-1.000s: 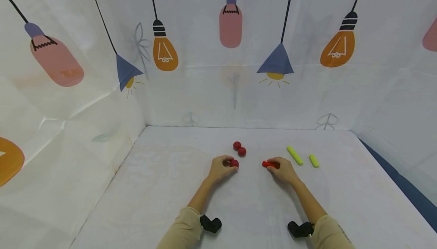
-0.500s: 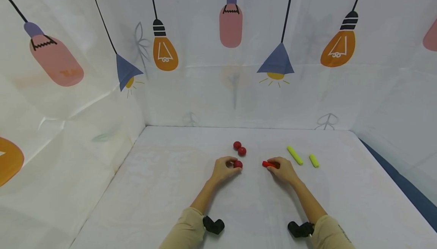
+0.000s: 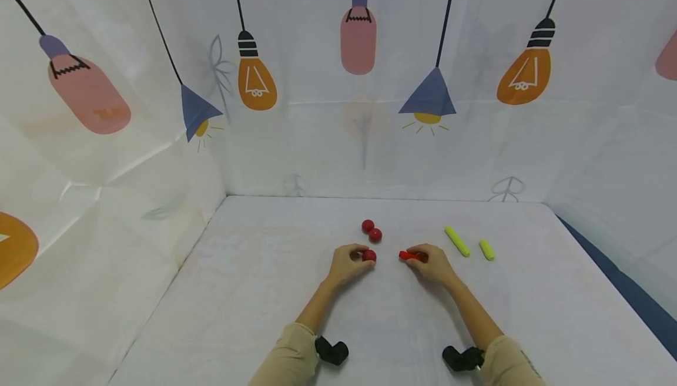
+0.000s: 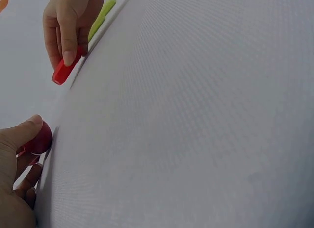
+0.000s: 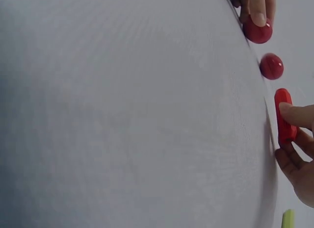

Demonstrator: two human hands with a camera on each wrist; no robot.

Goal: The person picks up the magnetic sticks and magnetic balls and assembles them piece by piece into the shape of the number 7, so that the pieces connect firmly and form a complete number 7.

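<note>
Red stick and held ball are what the person in front of me has in hand, and I place everything else by the red stick. Largest is the white sheet printed with lamps, rising beyond it. Then comes the white tabletop, spreading out to all sides of it. Two beige sleeves reach in from its near side, with black fittings at the wrists.

The right hand is at the red stick itself, thumb and fingers narrowed to a pinch around it. The left hand is left of it, thumb and fingers curled round the held ball, with a gap between the two pieces.

Right of the red stick lie a longer yellow stick and, farther right, a shorter yellow stick. Beyond it and to its left sit two loose balls, touching or nearly so; I can't tell which.

I'd judge the step in hand to be positioning these two pieces. Any next move seems to call for a light pinch and a gentle release, since the held ball could roll once freed.
</note>
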